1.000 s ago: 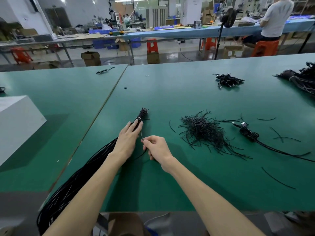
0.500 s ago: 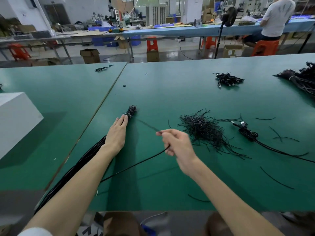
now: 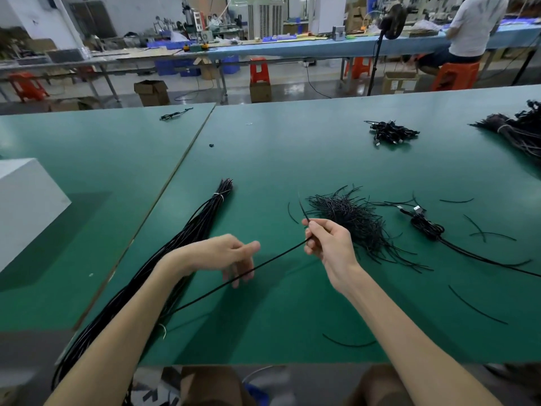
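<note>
A person's two bare arms reach over a green worktable [image 3: 292,159]. The right hand [image 3: 328,244] pinches a single black wire [image 3: 278,255] between thumb and fingertips, just near of a loose pile of short wire offcuts [image 3: 348,218]. A second ago this hand was beside the tied far end of the long wire bundle [image 3: 205,218]. It has since drawn the wire away to the right and lifted it, so the tip now points up and away. The rest of the wire slants back left and near toward the bundle's near end.

The left hand [image 3: 231,256] was pressing the bundle close to its white tie [image 3: 218,194]. It has now come off and hovers with relaxed, slightly spread fingers at the taut wire; whether it touches is unclear. The bundle lies unheld on the left. The strand looks nearly separated, and the left hand seems ready to take it.

Open cardboard boxes [image 3: 152,92] stand on the far floor, contents hidden. A white box [image 3: 26,200] sits at the left edge, its inside unseen.
</note>
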Demonstrator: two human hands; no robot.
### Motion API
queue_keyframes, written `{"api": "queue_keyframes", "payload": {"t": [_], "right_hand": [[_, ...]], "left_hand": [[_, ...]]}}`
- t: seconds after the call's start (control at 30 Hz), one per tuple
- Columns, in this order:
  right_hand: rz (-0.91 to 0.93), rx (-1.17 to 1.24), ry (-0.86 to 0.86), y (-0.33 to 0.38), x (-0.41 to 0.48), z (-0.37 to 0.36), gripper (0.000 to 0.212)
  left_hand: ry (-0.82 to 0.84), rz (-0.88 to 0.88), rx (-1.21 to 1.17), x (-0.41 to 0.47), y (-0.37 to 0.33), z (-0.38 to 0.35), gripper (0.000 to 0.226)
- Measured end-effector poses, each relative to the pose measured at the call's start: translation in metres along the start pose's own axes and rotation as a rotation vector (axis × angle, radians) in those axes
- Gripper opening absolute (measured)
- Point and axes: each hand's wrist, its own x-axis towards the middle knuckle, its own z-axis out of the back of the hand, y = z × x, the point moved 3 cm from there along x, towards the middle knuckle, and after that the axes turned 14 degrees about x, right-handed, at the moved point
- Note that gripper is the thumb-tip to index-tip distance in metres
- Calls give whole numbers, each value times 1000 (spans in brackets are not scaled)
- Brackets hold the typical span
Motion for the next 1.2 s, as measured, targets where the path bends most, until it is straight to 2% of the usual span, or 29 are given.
{"api": "queue_keyframes", "payload": {"t": [0.07, 0.13, 0.3, 0.37, 0.47, 0.6, 0.7, 0.77, 0.87, 0.93, 1.07, 1.2], "right_hand": [[-3, 2, -13, -4, 0, 4, 14], [-15, 14, -20, -9, 0, 3, 14], [-49, 2, 55, -23, -6, -9, 16], [-65, 19, 123, -25, -8, -13, 19], [-103, -9, 257, -24, -13, -16, 24], [-137, -248, 468, -24, -20, -26, 34], [-144, -421, 560, -29, -25, -36, 33], [-122, -449, 550, -29, -27, -38, 33], [-102, -472, 529, -28, -28, -38, 33], [-101, -481, 544, -31, -29, -38, 30], [-109, -401, 530, -32, -28, -37, 24], [-52, -244, 311, -25, -22, -24, 16]], "left_hand": [[241, -115, -47, -22, 1, -3, 54], [395, -215, -123, -37, -3, -7, 42], [513, -335, -210, -41, -24, -27, 26], [470, -340, -280, -43, -20, -28, 26], [272, -301, -453, -45, 1, -19, 27], [-101, -204, -721, -41, 31, -12, 24], [-266, -125, -796, -37, 43, -12, 24], [-247, -100, -748, -35, 41, -23, 24], [-60, -122, -680, -35, 24, -53, 25], [-15, -124, -640, -39, 11, -69, 29], [-114, -111, -623, -35, -21, -80, 30], [-231, -78, -656, -19, -51, -76, 29]]}}
